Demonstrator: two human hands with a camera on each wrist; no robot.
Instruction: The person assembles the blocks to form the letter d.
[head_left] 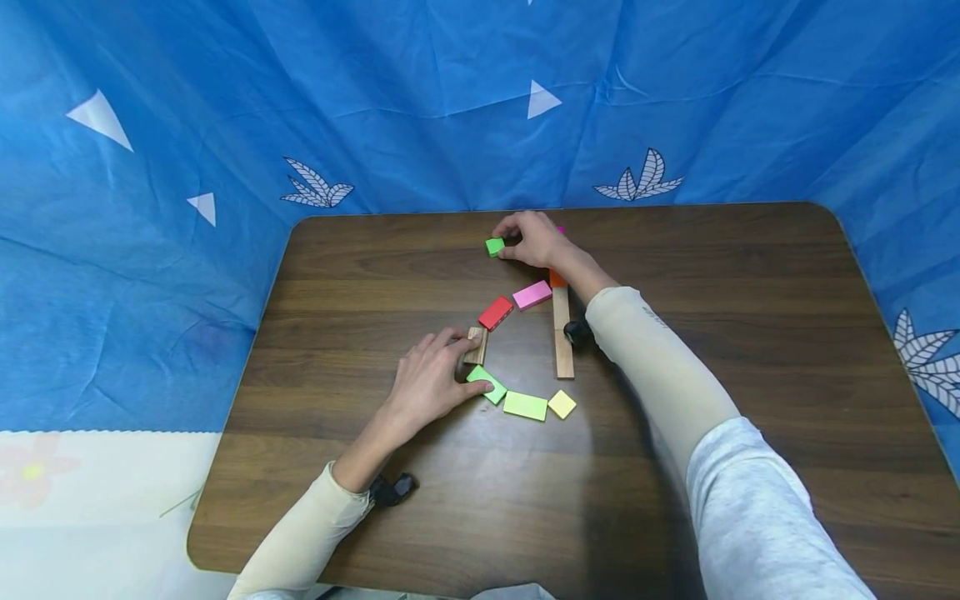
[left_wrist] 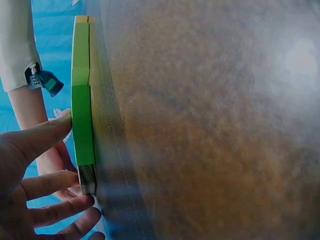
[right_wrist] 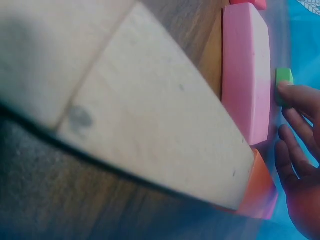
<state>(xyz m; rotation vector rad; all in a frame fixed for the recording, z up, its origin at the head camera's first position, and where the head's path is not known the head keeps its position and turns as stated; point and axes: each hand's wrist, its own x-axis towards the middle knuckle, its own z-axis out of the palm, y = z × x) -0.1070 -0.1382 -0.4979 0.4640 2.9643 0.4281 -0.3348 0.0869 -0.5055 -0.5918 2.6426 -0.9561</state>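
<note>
Near the far edge of the table, my right hand point(head_left: 534, 240) pinches a small green block point(head_left: 495, 247) between thumb and fingertips. My left hand point(head_left: 427, 379) is spread at the left side of a curve of flat blocks. Its thumb touches a green block point(left_wrist: 83, 125), while its index finger lies at a striped brown wooden block point(head_left: 476, 345). That curve continues up through a red block point(head_left: 496, 312) and a pink block point(head_left: 532, 295). Along the bottom it runs through a light green block point(head_left: 525, 406) to a yellow block point(head_left: 562, 404).
A straight row of plain wooden blocks point(head_left: 562, 333) closes the curve's right side. An orange block point(right_wrist: 256, 186) stands at its far end, partly hidden by my right wrist in the head view. Blue patterned cloth point(head_left: 450, 108) hangs behind the brown table point(head_left: 750, 275).
</note>
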